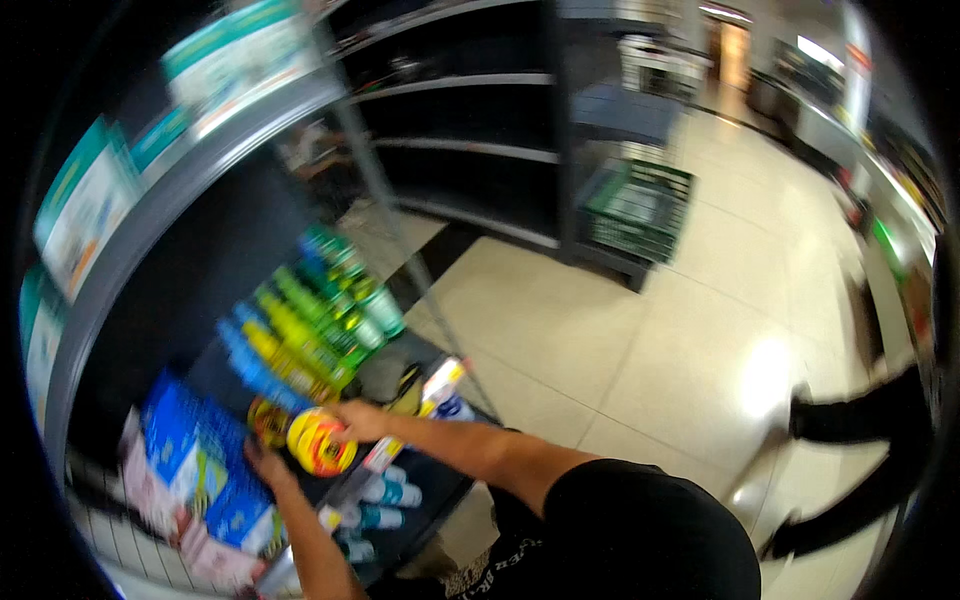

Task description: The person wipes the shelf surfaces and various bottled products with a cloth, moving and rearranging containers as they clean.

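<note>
My right hand [361, 421] grips a round yellow-and-red container [322, 442] over a dark store shelf, its fingers at the upper right of the lid. Just left of it, a similar dark-and-yellow round container [268, 421] stands on the shelf. Close below that, my left hand [268, 461] has its fingers at the blue packets [225, 499]; blur hides whether it holds anything. Rows of blue, yellow and green bottles [304, 326] stand behind the round containers. White-and-teal containers [386, 491] are on a lower level near my forearms.
Above hangs a curved-looking shelf edge [187, 165] bearing teal-and-white packages [240, 64]. Beyond are dark shelves [465, 157] and a green plastic basket [637, 206] on a low stand. Price tags [442, 384] line the shelf front. A person's dark-clothed legs [862, 450] are at the right.
</note>
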### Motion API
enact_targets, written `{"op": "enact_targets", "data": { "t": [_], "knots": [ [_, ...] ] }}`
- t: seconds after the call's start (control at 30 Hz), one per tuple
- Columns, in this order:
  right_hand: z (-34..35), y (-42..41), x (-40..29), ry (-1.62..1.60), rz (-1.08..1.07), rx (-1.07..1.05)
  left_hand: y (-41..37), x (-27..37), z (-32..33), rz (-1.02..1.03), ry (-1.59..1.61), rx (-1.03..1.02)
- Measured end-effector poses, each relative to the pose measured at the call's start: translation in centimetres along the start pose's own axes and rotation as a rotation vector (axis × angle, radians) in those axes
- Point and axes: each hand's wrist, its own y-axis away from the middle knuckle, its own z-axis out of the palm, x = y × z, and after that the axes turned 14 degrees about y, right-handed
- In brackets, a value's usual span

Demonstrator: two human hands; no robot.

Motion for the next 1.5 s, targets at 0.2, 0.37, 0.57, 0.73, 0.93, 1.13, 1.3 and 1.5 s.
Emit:
{"op": "enact_targets", "data": {
  "t": [0.2,0.37,0.57,0.73,0.93,1.13,1.3,1.5],
  "knots": [
    [-0.7,0.5,3.5,-0.044,-0.018,0.127,-3.7,-2.6,5.6,-0.316,-0.064,-0.138],
    [-1.7,1.5,1.9,-0.169,0.019,0.043,-3.7,-3.7,7.9,-0.383,-0.120,-0.158],
    [-1.2,1.2,2.5,-0.185,0.005,0.056,-1.1,-3.1,8.6,-0.123,-0.252,-0.236],
    [-0.9,0.7,3.4,-0.177,-0.020,0.103,1.7,-2.1,7.3,0.192,-0.373,-0.330],
    [-0.7,0.5,3.5,-0.121,-0.005,0.077,4.9,-2.5,3.1,0.497,-0.521,-0.407],
    [-0.3,0.3,3.4,-0.135,-0.003,0.025,4.7,-4.7,-2.1,0.761,-0.821,-0.527],
    [-1.3,0.8,4.0,-0.137,0.010,-0.071,7.0,-2.2,1.2,0.347,0.205,-0.537],
    [-1.1,0.5,3.6,-0.165,-0.020,-0.115,6.2,5.0,0.4,-0.051,-0.136,-0.626]
  ]
}}
